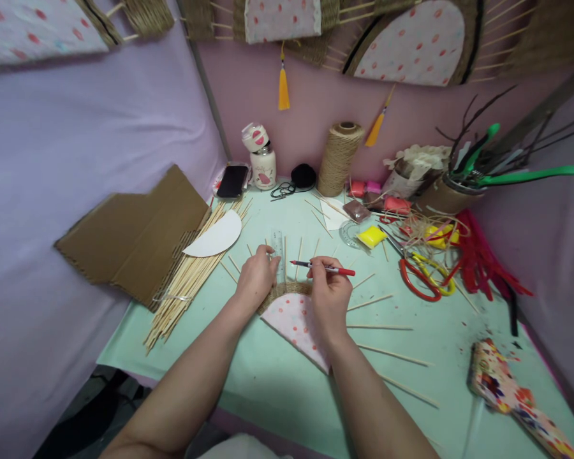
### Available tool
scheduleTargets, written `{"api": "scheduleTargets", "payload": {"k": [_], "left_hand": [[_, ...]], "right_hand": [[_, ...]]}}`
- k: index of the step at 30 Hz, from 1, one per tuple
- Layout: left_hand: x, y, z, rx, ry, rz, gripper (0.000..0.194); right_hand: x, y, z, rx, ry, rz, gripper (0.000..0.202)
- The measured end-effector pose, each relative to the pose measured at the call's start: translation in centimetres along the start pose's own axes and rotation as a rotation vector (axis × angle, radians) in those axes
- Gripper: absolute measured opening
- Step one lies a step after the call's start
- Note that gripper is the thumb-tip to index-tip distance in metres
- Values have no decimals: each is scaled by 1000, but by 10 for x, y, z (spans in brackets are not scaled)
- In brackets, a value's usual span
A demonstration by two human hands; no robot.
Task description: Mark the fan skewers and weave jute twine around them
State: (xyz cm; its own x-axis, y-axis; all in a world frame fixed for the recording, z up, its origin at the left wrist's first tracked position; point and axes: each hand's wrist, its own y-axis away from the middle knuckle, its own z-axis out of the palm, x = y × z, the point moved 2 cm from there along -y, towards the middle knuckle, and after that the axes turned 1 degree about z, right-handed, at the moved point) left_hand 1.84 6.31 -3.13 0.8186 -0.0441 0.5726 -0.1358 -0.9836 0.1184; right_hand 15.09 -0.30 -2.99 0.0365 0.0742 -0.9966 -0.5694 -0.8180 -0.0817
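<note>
A half-round piece (pixel 289 319), white with red dots and a twine-wrapped curved rim, lies on the table with thin wooden sticks (pixel 382 301) fanning out from it. My left hand (pixel 257 277) pinches a clear ruler (pixel 278 255), which stretches from the twine rim out among the upper sticks. In my right hand (pixel 331 290) is a red pen (pixel 342 271), held nearly level, its tip pointing left toward the ruler and apart from it. My right wrist covers part of the half-round piece's right side.
Left on the table (pixel 249 376) are cardboard (pixel 138 239), a stick bundle (pixel 184 290) and a white half-disc (pixel 215 234). Behind stand a bottle (pixel 264 167) and a twine spool (pixel 339 159). Scissors (pixel 418 280) and a colourful glue gun (pixel 502 382) lie right.
</note>
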Motion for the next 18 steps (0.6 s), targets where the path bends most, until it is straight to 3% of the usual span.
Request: {"api": "scheduleTargets", "payload": {"k": [18], "left_hand": [[2,-1,3,14,-86,-21,34]], "right_hand": [[5,-2,3,-29,94,53,21]]}}
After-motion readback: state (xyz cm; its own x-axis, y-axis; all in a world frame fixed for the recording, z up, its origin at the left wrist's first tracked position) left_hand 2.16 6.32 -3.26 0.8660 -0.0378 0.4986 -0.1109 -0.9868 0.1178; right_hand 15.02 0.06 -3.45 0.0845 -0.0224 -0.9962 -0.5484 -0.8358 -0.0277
